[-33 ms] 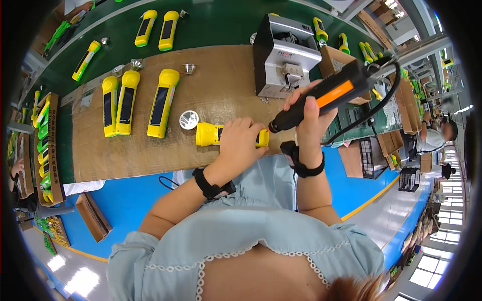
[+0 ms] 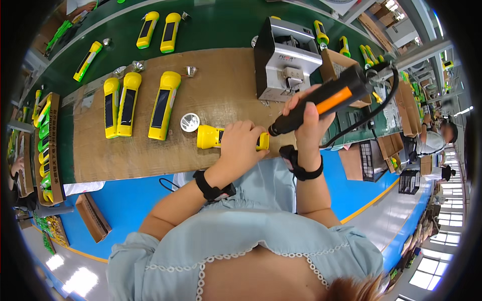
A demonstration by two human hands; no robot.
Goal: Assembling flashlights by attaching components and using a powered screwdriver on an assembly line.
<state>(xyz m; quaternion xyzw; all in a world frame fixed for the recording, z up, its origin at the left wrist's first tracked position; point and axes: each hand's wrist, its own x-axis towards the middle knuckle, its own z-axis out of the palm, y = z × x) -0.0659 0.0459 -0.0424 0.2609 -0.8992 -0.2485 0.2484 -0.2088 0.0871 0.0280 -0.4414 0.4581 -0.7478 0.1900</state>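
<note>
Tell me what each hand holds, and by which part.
Left hand holds the yellow flashlight down on the board by its middle. Right hand holds the electric screwdriver around its black lower body.

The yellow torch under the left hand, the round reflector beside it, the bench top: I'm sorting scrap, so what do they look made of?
Yellow torch: likely moulded plastic, smooth, evenly coloured, slight sheen. Round reflector: silvery and mirror-bright, either metal or metallised plastic; the look leaves it open. Bench top: matt brown board, probably fibreboard or cardboard sheet, scuffed, no visible grain.
</note>
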